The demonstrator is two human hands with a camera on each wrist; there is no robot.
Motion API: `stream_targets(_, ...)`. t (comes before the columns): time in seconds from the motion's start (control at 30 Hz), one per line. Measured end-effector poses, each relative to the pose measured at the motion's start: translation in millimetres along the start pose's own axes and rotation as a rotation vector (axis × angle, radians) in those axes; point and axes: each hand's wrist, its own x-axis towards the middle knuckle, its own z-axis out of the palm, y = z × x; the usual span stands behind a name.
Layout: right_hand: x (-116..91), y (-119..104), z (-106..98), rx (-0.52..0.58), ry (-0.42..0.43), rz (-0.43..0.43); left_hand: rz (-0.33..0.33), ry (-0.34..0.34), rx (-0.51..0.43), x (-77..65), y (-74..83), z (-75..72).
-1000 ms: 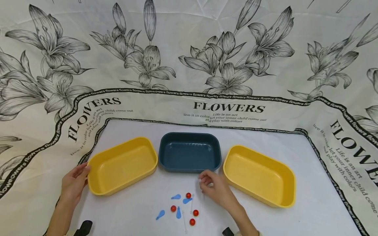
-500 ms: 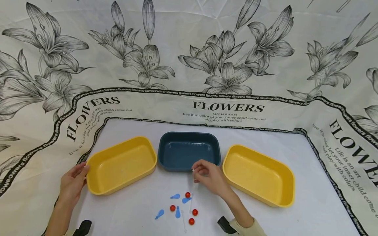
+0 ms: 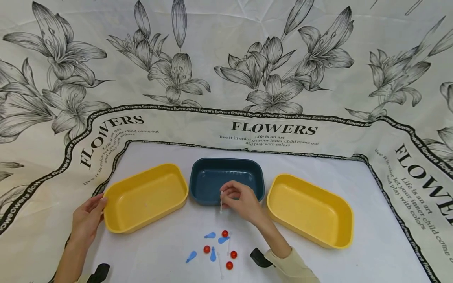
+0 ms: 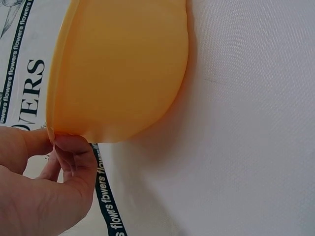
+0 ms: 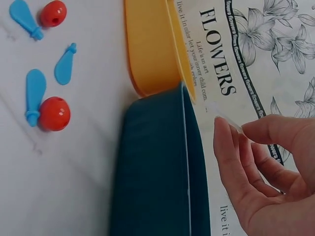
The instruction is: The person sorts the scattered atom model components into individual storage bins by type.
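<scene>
My left hand pinches the left end of a yellow tray by its rim; in the left wrist view, thumb and fingers meet at the tray's corner. Between thumb and fingertips, my right hand pinches a thin, clear whitish stick. It is held over the near rim of the dark blue tray, above the cloth's surface. In the right wrist view the stick is partly hidden by the fingers, and the blue tray's wall stands beside the hand.
Several red beads, blue bulb-shaped pieces and clear thin sticks lie on the white cloth in front. A second yellow tray sits to the right. Behind the trays is flower-printed fabric.
My right hand has moved left and away from me, from beside the blue tray's near right corner to over its near rim, carrying the stick. My left hand stays on the yellow tray.
</scene>
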Motion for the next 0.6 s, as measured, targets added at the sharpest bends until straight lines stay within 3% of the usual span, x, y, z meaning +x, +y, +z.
stream_targets(0.33, 16.4, -18.6, 11.0, 0.044, -0.019, 0.009, 0.005, 0.003, -0.026, 1.1, 0.4, 0.3)
stream_targets(0.6, 20.8, -49.8, 16.6, 0.082, -0.058, 0.012, 0.028, 0.026, 0.035, 5.7, -4.1, -0.3)
